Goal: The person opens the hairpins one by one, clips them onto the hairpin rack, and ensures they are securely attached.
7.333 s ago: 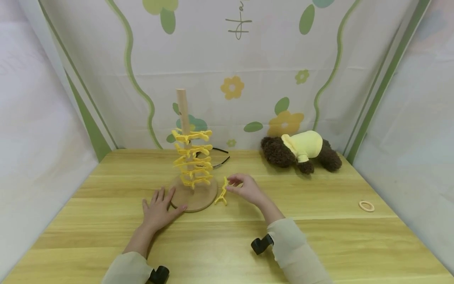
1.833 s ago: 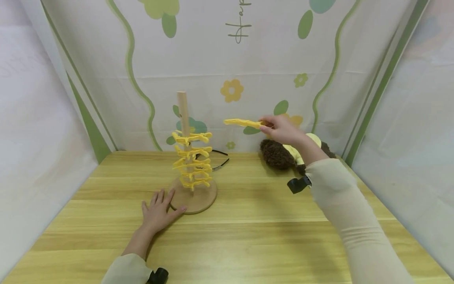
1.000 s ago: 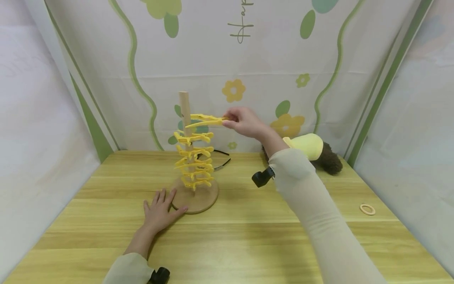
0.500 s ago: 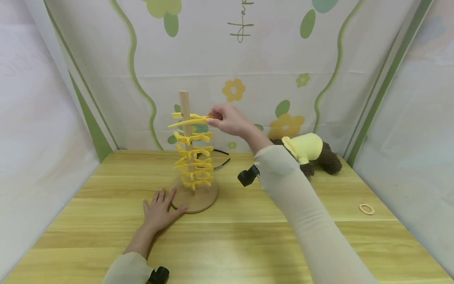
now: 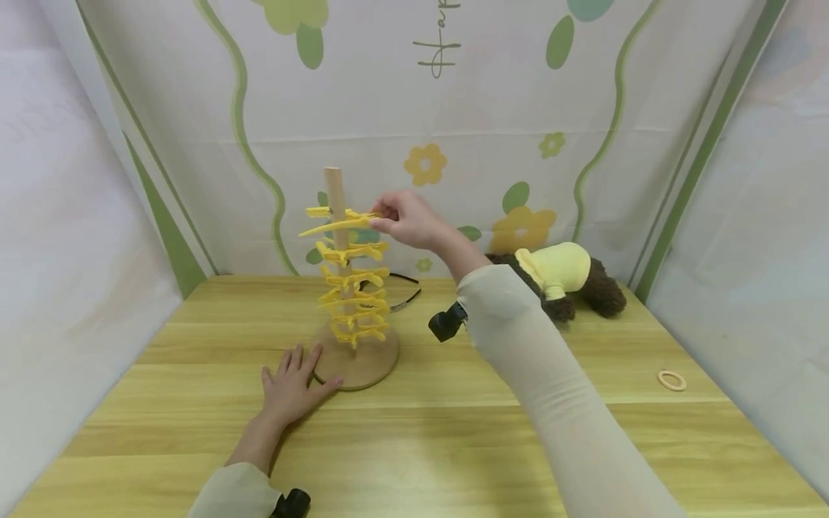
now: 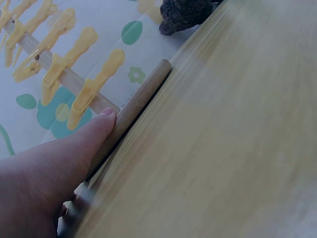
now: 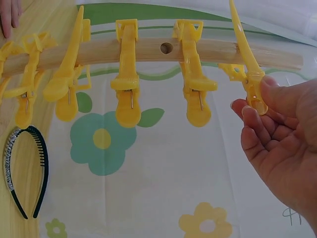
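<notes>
A wooden pole point(image 5: 334, 188) stands upright on a round wooden base point(image 5: 365, 370). Several yellow hair clips point(image 5: 363, 250) are clamped along it, one above another. Higher up, my right hand point(image 5: 413, 221) pinches the handle end of another yellow hair clip point(image 7: 254, 82) between thumb and fingers. That clip's jaws are spread, one on either side of the pole, above the topmost clamped clip. My left hand point(image 5: 288, 388) lies flat with fingers spread at the base's left edge. Its thumb point(image 6: 101, 124) presses on the base's rim in the left wrist view.
Behind the pole lies a black headband point(image 5: 408, 295), its glittery band showing in the right wrist view. A brown plush toy point(image 5: 560, 273) in a yellow shirt lies at the back right. A small pale ring point(image 5: 671, 380) sits near the table's right edge.
My right hand has picked the clip up off the table, lifted it and carried it left until its spread jaws straddle the pole. The left hand has stayed at the base.
</notes>
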A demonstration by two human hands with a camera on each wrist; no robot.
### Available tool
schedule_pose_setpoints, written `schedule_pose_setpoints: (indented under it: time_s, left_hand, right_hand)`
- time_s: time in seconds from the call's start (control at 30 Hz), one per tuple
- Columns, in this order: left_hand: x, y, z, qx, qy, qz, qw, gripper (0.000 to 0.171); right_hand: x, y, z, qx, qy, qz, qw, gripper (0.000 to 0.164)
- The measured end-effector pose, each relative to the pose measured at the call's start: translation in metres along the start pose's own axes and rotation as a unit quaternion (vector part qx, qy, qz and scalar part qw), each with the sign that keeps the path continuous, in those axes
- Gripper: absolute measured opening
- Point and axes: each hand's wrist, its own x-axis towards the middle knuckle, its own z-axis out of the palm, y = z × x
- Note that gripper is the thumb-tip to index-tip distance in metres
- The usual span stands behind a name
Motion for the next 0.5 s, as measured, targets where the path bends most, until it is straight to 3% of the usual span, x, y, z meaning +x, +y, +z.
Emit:
schedule_pose_setpoints:
  time_s: [0.5]
  left_hand:
    - [0.0035, -0.0059, 0.0046, 0.005, 0.002, 0.002, 1.0000, 0.083]
  right_hand:
    - [-0.0079, -0.0034, -0.0015, -0.010, -0.013, -0.001, 1.000, 0.027]
